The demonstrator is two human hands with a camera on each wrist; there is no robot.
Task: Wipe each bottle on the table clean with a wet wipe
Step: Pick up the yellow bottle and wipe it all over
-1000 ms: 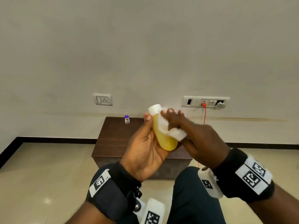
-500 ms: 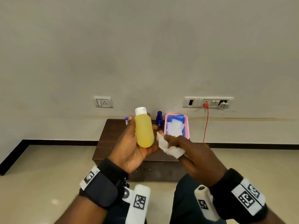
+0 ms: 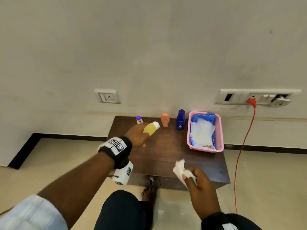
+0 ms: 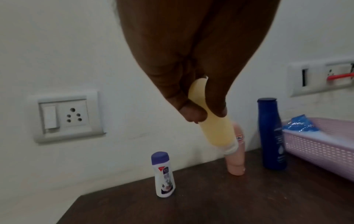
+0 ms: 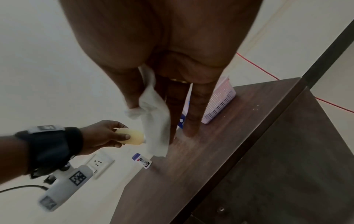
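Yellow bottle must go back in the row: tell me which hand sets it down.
Left. The left hand already grips the yellow bottle over the table, near the row; the right hand holds the wipe.

No wording can be read with certainty in any view. The dark blue plastic bottle point(image 4: 272, 134) standing on the dark brown wooden table point(image 3: 166, 151) carries pale lettering and a droplet mark, too blurred to spell out. The peach plastic bottle point(image 3: 165, 120) bears a small red-and-white label, illegible. The small white bottle with a purple cap point(image 4: 163, 175) has a printed picture label, its text too small to read. The black wristbands point(image 3: 117, 147) and white wrist devices point(image 3: 123, 173) show black-and-white square code markers, not letters.
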